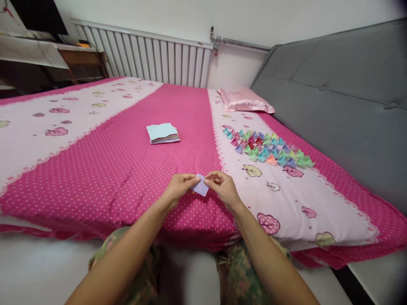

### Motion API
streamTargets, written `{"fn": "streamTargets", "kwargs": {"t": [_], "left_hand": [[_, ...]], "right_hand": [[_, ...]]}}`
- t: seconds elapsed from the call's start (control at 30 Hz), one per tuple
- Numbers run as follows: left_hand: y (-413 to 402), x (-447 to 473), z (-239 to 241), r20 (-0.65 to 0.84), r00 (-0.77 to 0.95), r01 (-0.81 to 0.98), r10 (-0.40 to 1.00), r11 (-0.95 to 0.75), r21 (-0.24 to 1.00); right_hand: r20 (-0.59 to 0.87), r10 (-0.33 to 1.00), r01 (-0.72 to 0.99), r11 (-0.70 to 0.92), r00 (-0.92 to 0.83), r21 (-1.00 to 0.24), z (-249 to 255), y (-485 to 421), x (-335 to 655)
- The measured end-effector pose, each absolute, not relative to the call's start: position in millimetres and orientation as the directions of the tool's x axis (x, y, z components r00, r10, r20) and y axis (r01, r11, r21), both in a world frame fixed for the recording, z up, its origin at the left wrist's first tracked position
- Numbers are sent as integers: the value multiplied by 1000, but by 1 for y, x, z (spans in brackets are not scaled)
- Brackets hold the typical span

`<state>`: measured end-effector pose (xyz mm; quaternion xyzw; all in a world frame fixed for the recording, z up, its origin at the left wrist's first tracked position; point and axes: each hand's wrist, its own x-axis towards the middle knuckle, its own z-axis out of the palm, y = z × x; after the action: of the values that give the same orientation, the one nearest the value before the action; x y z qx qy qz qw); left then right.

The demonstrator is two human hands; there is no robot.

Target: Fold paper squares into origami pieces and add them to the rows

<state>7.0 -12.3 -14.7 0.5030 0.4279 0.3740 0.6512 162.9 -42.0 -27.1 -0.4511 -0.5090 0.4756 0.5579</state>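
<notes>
A small lilac piece of folded paper (201, 187) is held between my two hands, just above the front of the bed. My left hand (182, 186) pinches its left edge between thumb and fingers. On the opposite edge, my right hand (223, 186) grips it the same way, thumb on top. The paper looks like a small tilted square; its fold lines are too fine to make out. Beyond it lies a stack of square paper sheets (163, 133), pale blue on top. To the right stand many small folded paper pieces (267, 148) in mixed colours, grouped in rows.
The bed (133, 169) has a pink dotted and tree-printed cover. A pink pillow (244, 100) lies near the grey headboard (330, 89). Behind are a white radiator (143, 53) and a pipe with a red valve (216, 48). A desk with a monitor (40, 17) stands far left.
</notes>
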Motion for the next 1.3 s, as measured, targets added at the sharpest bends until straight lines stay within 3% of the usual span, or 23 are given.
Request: {"fn": "streamTargets", "kwargs": {"t": [0.4,0.97,1.3], "left_hand": [[-10,2,-16,-204,261,-106,943,238,965],[-14,6,-18,-218,290,-127,932,264,956],[-15,8,-18,-227,336,-137,914,286,948]], "right_hand": [[192,928,201,264,-321,-943,-18,-48,173],[285,906,313,382,-313,-870,-20,-48,169],[290,934,298,343,-210,-891,-27,-43,164]]}}
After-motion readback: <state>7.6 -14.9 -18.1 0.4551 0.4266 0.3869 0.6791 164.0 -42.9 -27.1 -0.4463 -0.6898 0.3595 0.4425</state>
